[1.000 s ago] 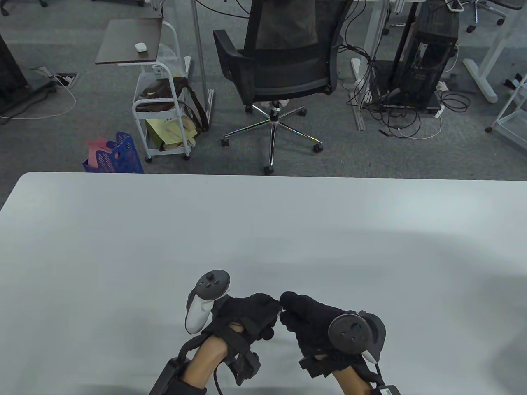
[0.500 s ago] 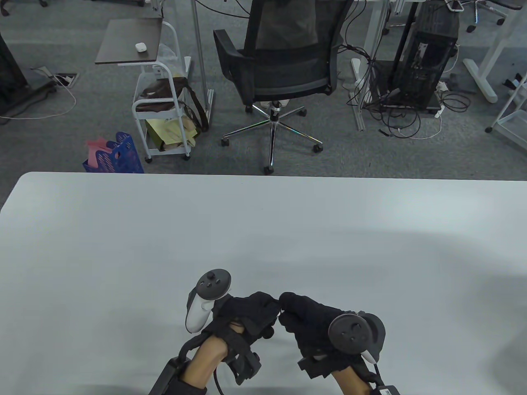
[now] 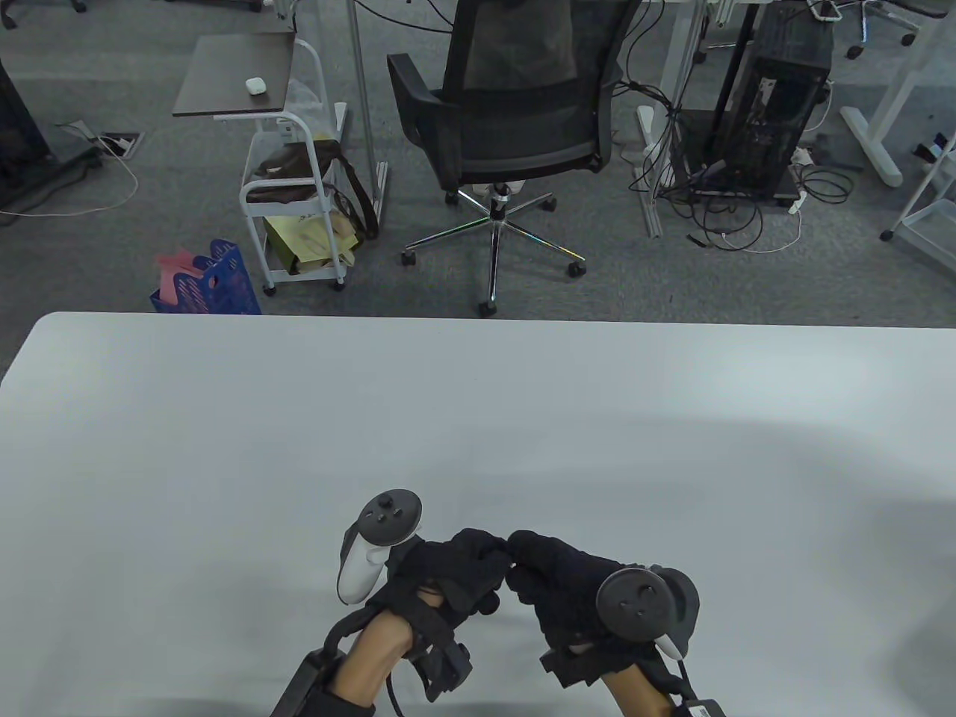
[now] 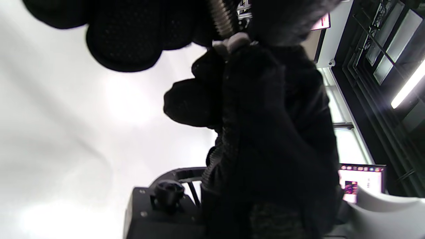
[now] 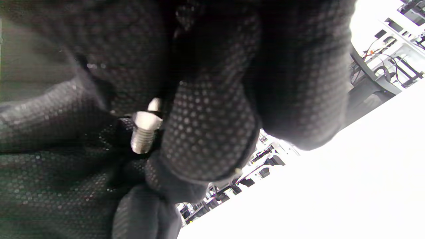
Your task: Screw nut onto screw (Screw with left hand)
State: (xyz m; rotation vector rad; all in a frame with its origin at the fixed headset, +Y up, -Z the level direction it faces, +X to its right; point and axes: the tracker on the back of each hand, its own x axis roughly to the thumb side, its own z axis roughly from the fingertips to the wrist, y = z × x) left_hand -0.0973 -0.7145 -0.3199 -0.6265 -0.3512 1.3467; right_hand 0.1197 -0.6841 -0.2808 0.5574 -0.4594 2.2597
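Observation:
My two gloved hands meet fingertip to fingertip low over the white table (image 3: pixel 224 448), near its front middle. My right hand (image 3: pixel 523 560) pinches the metal screw (image 5: pixel 142 131) by its head (image 4: pixel 230 43). The threaded shaft (image 4: pixel 220 16) runs from the head into the fingers of my left hand (image 3: pixel 493 556), which close around it. The nut is hidden inside those fingers. In the table view the screw is almost wholly covered by the gloves.
A black office chair (image 3: pixel 515 127) stands on the floor beyond the table's far edge. A white trolley (image 3: pixel 291 202) and a blue basket (image 3: pixel 213 287) stand at the far left. Cables and a computer tower (image 3: pixel 777 112) are at the far right.
My left hand's fingers and its tracker have turned very slightly at the joint between the hands. The right hand has stayed still.

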